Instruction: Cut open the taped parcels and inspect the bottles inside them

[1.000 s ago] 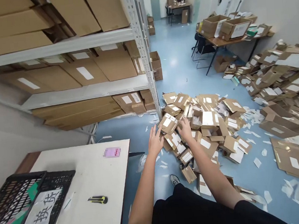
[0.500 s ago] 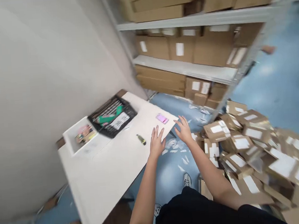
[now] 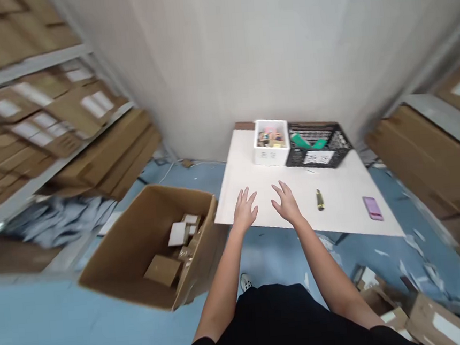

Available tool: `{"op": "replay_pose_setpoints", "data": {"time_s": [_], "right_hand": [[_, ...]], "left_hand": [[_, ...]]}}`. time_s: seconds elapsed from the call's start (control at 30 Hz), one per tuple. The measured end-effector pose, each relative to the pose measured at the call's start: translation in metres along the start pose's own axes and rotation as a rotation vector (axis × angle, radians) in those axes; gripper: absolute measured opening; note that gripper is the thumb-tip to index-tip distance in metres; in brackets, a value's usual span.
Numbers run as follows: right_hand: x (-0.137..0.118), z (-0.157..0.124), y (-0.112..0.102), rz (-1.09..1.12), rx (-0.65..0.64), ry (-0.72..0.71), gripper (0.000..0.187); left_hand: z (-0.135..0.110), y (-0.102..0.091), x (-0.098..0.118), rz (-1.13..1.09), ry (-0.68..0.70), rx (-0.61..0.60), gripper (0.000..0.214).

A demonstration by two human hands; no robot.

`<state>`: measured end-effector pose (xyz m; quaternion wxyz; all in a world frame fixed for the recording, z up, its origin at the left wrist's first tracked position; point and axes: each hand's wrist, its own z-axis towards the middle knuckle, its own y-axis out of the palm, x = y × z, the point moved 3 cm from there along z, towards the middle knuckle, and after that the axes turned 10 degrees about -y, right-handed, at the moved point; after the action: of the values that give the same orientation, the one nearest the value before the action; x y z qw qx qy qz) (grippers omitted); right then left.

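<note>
Yellow-and-black cutter (image 3: pixel 320 200) lies on the white table (image 3: pixel 243 163), near the right hand (image 3: pixel 286 205). That hand and the left hand (image 3: pixel 243 210) are spread wide, holding nothing. A careless backward swipe could drag the cutter off the edge.

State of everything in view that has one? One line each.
Left hand: open, empty
Right hand: open, empty
Carton: open, small boxes inside
White bin: open, small items inside
Black crate: open, green pieces inside
Cutter: lying on table, blade too small to tell
Purple thing: flat on table
Shelf boxes: stacked, too blurred to tell if sealed
</note>
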<state>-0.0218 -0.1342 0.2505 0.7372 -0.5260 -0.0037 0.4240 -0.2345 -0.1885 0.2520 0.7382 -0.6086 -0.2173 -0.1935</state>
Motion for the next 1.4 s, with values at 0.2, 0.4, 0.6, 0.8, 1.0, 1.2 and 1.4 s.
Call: {"op": "replay_pose_setpoints", "data": {"time_s": [0.2, 0.4, 0.6, 0.8, 1.0, 1.2, 1.4], "right_hand": [[-0.131, 0.077, 0.135, 0.178, -0.213, -0.257, 0.064], [-0.228, 0.125, 0.22, 0.272, -0.385, -0.466, 0.066], [-0.269, 0.165, 0.285, 0.304, -0.525, -0.563, 0.066], [-0.279, 0.22, 0.352, 0.375, -0.635, -0.604, 0.064], [-0.274, 0.271, 0.439, 0.414, -0.721, -0.584, 0.064], [-0.246, 0.271, 0.551, 0.374, -0.806, -0.473, 0.069], [-0.181, 0.227, 0.689, 0.237, -0.957, -0.318, 0.074]], "left_hand": [[-0.065, -0.109, -0.16, 0.047, -0.343, 0.176, 0.059], [-0.134, -0.176, -0.256, 0.035, -0.645, 0.374, 0.055], [-0.164, -0.188, -0.302, 0.012, -0.844, 0.431, 0.056], [-0.136, -0.186, -0.346, 0.022, -0.95, 0.383, 0.058], [-0.092, -0.176, -0.409, 0.026, -1.008, 0.274, 0.06], [-0.07, -0.122, -0.501, -0.059, -1.089, 0.19, 0.065], [-0.064, 0.011, -0.608, -0.301, -1.203, 0.084, 0.07]]}}
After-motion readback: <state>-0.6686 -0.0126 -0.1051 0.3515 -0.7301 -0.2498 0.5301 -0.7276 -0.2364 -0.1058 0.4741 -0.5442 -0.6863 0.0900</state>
